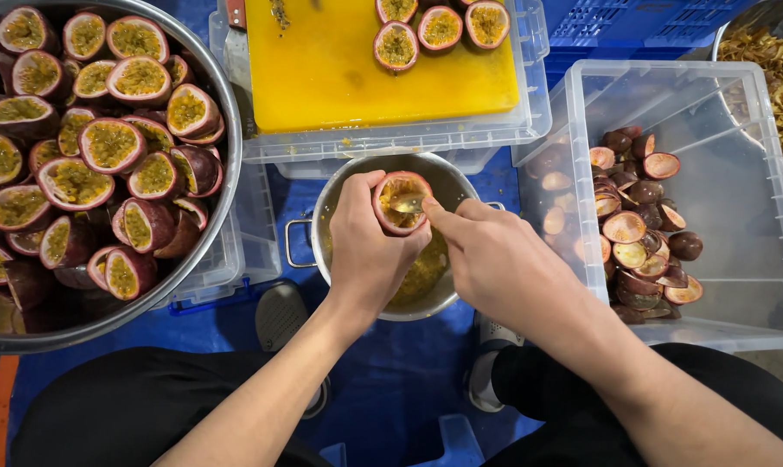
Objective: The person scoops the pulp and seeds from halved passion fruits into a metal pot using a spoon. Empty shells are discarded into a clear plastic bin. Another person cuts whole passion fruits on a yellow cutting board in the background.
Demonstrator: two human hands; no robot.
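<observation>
Blue sheeting (391,380) covers the floor under a ring of containers, seen from above the person's knees.

At the near middle stands a steel pot (339,186) with yellow pulp (421,272) in it. Over it the left hand (365,238) holds a passion fruit half (402,203), cut side up, its grip wrapped around the purple shell. The right hand (495,259) pinches a spoon (406,204) whose bowl sits in the fruit's flesh; thumb and forefinger close narrowly on the handle, most of which is hidden.

On the left, a large steel basin (223,130) is piled with cut halves (106,147), yellow seedy flesh facing up. It rests on a clear crate (236,251).

On the far side, a yellow cutting board (339,69) lies on top of another clear bin (530,112), with three more fruit halves (439,26) at its far edge.

On the right, a clear plastic tub (737,173) holds scooped-out shells (638,225), heaped against its left wall. Beyond it, at the far right corner, a metal bowl (727,30) holds tan shreds (776,78); what they are I cannot tell.
</observation>
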